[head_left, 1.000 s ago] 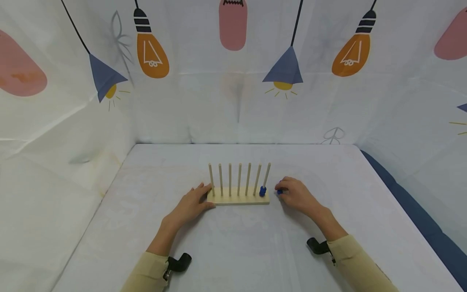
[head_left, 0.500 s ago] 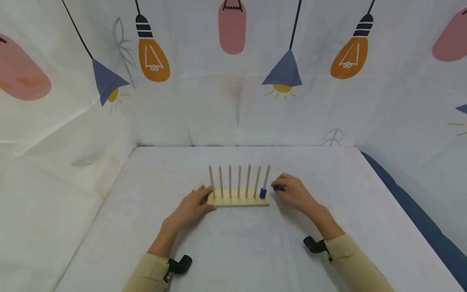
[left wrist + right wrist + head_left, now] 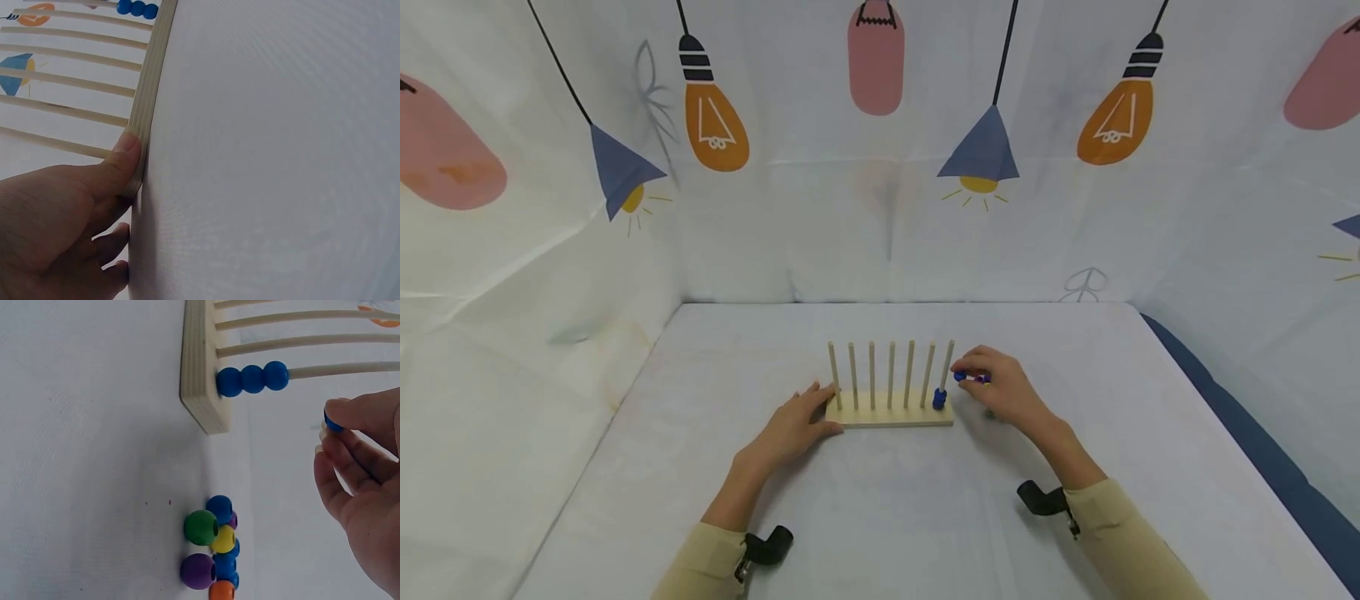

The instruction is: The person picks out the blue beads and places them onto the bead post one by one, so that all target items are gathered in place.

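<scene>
A wooden rack (image 3: 887, 410) with a row of several upright pegs stands on the table. My left hand (image 3: 795, 427) grips its left end, with the thumb (image 3: 127, 142) on the near side of the base. Three blue beads (image 3: 252, 379) are stacked at the bottom of the rightmost peg. Just right of that peg, my right hand (image 3: 1003, 387) pinches another blue bead (image 3: 333, 422) between thumb and fingertips. The thumb covers part of this bead in the right wrist view, where it is level with the upper, bare part of the peg.
Loose beads lie right of the rack: a green bead (image 3: 200, 527), a purple bead (image 3: 197, 571), a yellow bead (image 3: 223, 539), an orange bead (image 3: 222, 590) and several blue ones. In the head view my right hand hides most of them. A printed curtain (image 3: 850, 225) hangs behind the table.
My right hand has moved left and up toward the rightmost peg with the blue bead, uncovering some loose beads behind it. The left hand stays at the rack's left end.
</scene>
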Tool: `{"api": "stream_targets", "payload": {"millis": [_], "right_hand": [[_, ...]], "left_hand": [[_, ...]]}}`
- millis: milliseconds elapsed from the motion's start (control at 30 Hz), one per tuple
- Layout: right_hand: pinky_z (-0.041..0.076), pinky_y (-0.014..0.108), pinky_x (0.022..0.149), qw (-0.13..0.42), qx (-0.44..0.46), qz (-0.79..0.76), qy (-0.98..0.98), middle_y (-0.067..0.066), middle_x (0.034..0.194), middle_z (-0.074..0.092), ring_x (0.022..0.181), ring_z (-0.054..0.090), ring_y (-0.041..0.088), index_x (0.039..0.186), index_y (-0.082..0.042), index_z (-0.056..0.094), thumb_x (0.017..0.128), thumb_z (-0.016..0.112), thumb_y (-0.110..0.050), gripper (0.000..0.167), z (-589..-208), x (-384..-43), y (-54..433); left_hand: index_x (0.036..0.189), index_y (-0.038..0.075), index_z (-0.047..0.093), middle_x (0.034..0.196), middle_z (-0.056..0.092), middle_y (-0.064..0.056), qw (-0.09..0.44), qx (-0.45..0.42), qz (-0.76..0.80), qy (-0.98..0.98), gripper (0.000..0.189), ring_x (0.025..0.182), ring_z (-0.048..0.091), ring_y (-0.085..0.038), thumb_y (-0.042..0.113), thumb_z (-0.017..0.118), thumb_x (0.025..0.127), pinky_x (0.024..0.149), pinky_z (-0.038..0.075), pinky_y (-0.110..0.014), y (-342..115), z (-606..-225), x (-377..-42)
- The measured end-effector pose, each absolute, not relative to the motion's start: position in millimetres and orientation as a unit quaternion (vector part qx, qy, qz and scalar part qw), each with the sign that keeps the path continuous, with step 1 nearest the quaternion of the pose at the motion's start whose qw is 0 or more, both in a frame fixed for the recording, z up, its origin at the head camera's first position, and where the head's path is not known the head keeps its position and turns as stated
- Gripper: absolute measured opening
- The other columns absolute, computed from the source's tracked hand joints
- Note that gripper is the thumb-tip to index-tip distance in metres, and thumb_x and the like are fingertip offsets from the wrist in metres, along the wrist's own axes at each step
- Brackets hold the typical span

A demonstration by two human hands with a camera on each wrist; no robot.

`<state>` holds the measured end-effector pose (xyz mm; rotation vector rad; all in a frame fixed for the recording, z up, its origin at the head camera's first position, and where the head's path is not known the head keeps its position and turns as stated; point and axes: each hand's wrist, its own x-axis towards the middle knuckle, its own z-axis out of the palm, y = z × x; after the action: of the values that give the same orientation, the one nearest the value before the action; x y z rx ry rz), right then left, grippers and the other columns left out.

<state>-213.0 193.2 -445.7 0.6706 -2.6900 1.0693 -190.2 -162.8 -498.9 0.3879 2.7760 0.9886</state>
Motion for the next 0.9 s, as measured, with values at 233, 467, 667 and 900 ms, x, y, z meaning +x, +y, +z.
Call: {"api": "stream_targets", "payload": {"millis": [233, 467, 667, 900], "right_hand": [[0.060, 0.047, 0.089, 0.081, 0.218, 0.388, -0.892, 0.004, 0.107, 0.069, 0.099, 0.069, 0.023, 0.110, -0.010, 0.073, 0.087, 0.073, -0.001, 0.024, -436, -213, 189], [0.059, 0.048, 0.090, 0.096, 0.236, 0.414, -0.874, 0.004, 0.107, 0.068, 0.098, 0.068, 0.022, 0.108, -0.007, 0.073, 0.086, 0.073, 0.001, 0.023, -426, -208, 184], [0.059, 0.041, 0.092, 0.111, 0.242, 0.429, -0.863, 0.006, 0.108, 0.068, 0.099, 0.068, 0.022, 0.108, -0.004, 0.074, 0.086, 0.074, 0.002, 0.023, -416, -205, 184], [0.057, 0.023, 0.094, 0.125, 0.251, 0.443, -0.852, 0.004, 0.108, 0.068, 0.099, 0.066, 0.017, 0.109, -0.005, 0.074, 0.087, 0.073, 0.002, 0.024, -410, -205, 184]], "left_hand": [[0.152, 0.014, 0.042, 0.159, 0.036, -0.016, 0.085, 0.137, 0.328, 0.931, 0.073, 0.151, 0.027, -0.032, 0.036, 0.073, 0.090, 0.126, 0.019, -0.052, -164, -497, -191], [0.152, 0.013, 0.042, 0.159, 0.037, -0.015, 0.086, 0.137, 0.333, 0.929, 0.073, 0.152, 0.027, -0.032, 0.036, 0.073, 0.090, 0.127, 0.019, -0.052, -164, -498, -191], [0.152, 0.014, 0.042, 0.159, 0.036, -0.014, 0.087, 0.137, 0.334, 0.928, 0.073, 0.152, 0.027, -0.031, 0.036, 0.073, 0.090, 0.127, 0.018, -0.052, -164, -497, -190], [0.152, 0.013, 0.042, 0.159, 0.036, -0.015, 0.089, 0.134, 0.330, 0.930, 0.072, 0.152, 0.027, -0.032, 0.035, 0.072, 0.090, 0.127, 0.019, -0.052, -163, -496, -190]]}}
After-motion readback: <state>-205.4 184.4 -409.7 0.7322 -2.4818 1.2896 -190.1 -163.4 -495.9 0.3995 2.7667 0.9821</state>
